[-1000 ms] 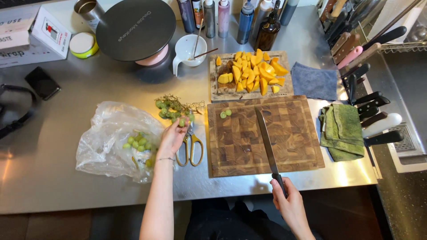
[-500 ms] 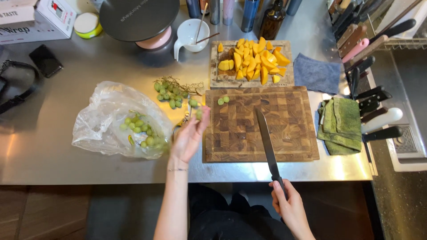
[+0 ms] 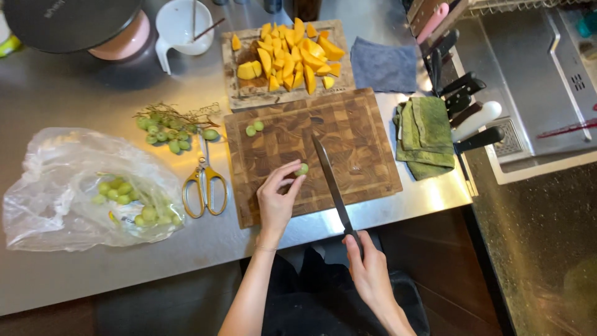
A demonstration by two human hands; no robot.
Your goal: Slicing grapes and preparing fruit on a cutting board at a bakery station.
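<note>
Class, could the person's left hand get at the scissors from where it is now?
Probably yes. The left hand pinches one grape on the wooden board, and the scissors lie just beside it on the counter with nothing between; it would need to drop the grape first.

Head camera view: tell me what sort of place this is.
Most likely a home kitchen counter: a steel worktop with a wooden cutting board, a row of knives beside a sink, and cut yellow fruit on a second board.
</note>
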